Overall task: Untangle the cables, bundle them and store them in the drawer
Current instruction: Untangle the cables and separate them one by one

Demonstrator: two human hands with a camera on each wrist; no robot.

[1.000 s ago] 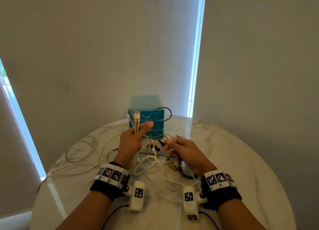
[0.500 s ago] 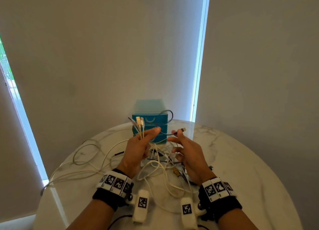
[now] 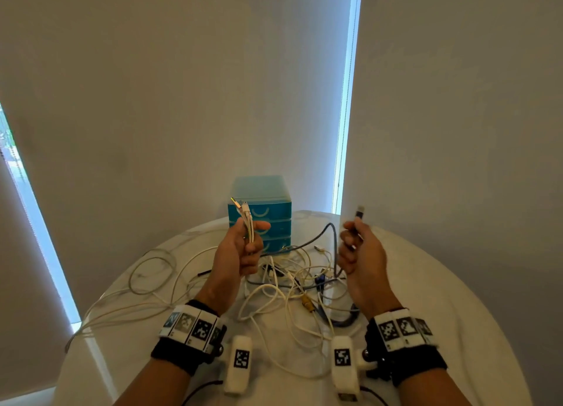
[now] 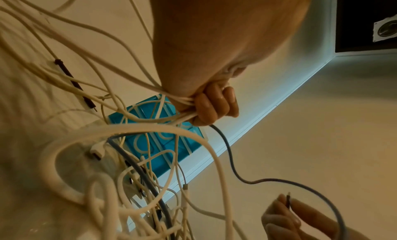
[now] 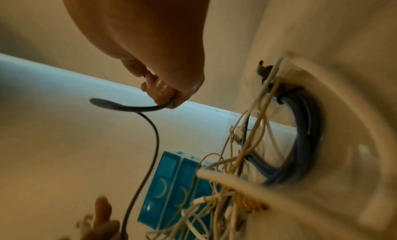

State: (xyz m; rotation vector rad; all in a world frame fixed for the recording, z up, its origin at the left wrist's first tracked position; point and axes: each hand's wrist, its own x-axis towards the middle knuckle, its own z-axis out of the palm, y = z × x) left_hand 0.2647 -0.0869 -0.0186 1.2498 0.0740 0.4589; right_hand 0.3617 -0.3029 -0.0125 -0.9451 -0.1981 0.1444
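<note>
A tangle of white, grey and blue cables point(image 3: 292, 286) lies on the round marble table point(image 3: 426, 299). My left hand point(image 3: 243, 247) is raised above it and grips a bunch of white cable ends point(image 3: 247, 219), plugs pointing up; the left wrist view shows the fingers point(image 4: 214, 104) curled round these strands. My right hand point(image 3: 356, 244) is lifted to the right and pinches a dark grey cable point(image 3: 330, 232) near its plug point(image 3: 359, 213). That cable point(image 5: 150, 142) loops down toward the pile. A teal drawer unit point(image 3: 262, 213) with three shut drawers stands behind the hands.
Loose white loops point(image 3: 149, 271) trail over the table's left side to its edge. A yellow connector point(image 3: 307, 304) and a thick blue cable point(image 3: 344, 320) lie in the pile. Walls and a bright window gap stand behind the table.
My right hand has risen from the pile and swung right, drawing the dark grey cable's plug end up. My left hand has lifted the white cable ends slightly higher.
</note>
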